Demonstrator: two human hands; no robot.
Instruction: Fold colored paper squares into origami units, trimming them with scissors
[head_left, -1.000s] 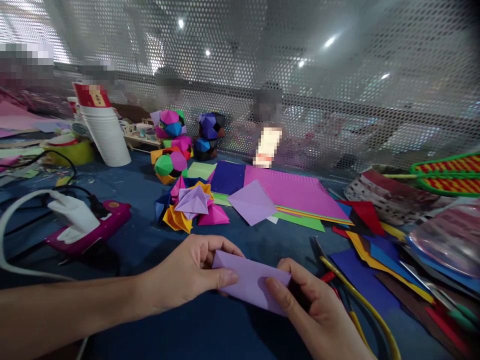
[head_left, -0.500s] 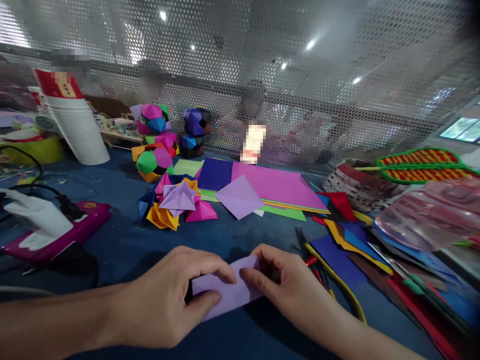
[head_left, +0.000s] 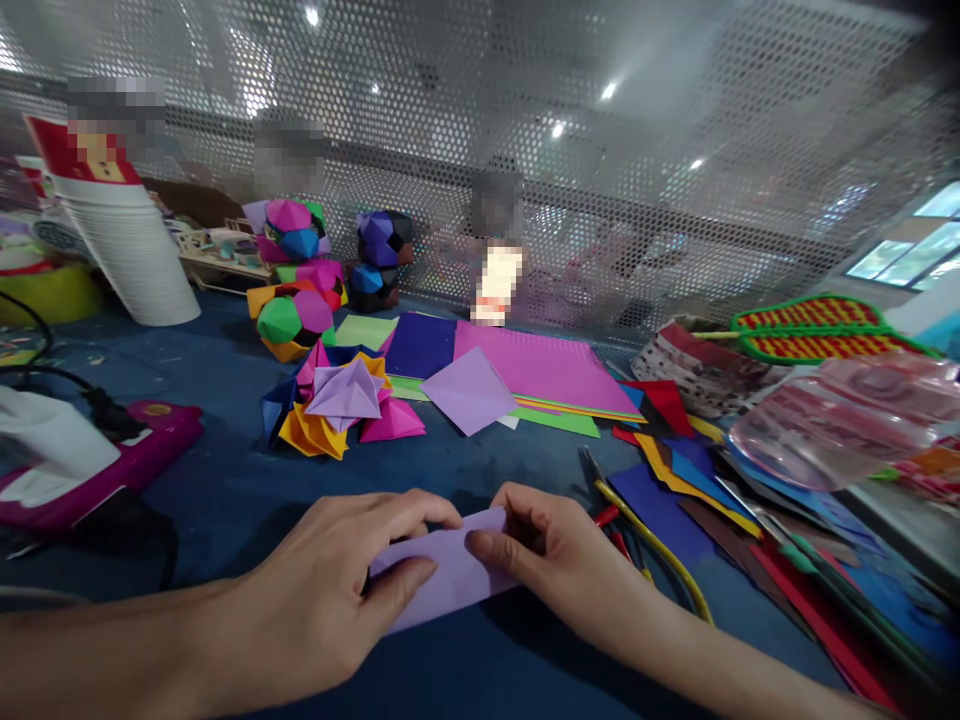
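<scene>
A folded piece of light purple paper (head_left: pixel 450 572) is held between both hands above the blue table. My left hand (head_left: pixel 337 580) has its thumb on the front of the paper's left part, its fingers curled over the top edge. My right hand (head_left: pixel 547 550) pinches the right end between thumb and fingers; its fingertips are partly hidden behind the paper. Farther back lie a flat light purple square (head_left: pixel 470 392) and a cluster of folded paper pieces (head_left: pixel 345 390) in purple, orange, pink and blue.
Folded paper balls (head_left: pixel 292 318) and stacked white cups (head_left: pixel 135 250) stand at the back left. A power strip (head_left: pixel 169 440) lies left. Coloured sheets (head_left: pixel 664 520), yellow-handled pliers (head_left: pixel 660 545), scissors (head_left: pixel 799 555) and a clear pink plastic container (head_left: pixel 832 430) are at the right.
The whole view has shifted slightly, so objects appear farther left. My left forefinger is higher, near the paper's top edge. My right hand still pinches the right end.
</scene>
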